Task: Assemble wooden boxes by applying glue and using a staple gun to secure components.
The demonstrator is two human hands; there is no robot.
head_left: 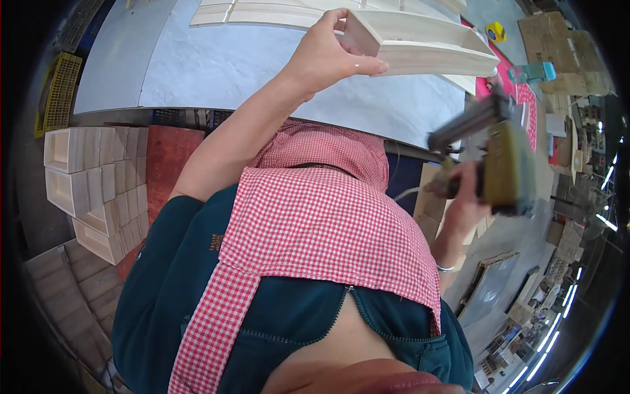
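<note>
My left hand (323, 56) is closed around the left end of a long, pale wooden box (433, 58), with thumb on the near side and fingers over the end board (362, 34). The box is open on top and held above the light table. Out to the right, my right hand (464, 202) grips a nail gun (510, 164), olive-coloured and smeared by motion. Its dark nose end reaches up and left, apart from the box. A pale air hose (410, 191) runs to the tool's handle.
More pale boards (256, 14) lie along the table's (203, 72) far side. Beyond the box's right end are a turquoise-capped bottle (539, 71), pink patterned cloth (527, 108) and a yellow container (496, 31). Stacked wooden boxes (85, 151) and a yellow crate (56, 92) stand left.
</note>
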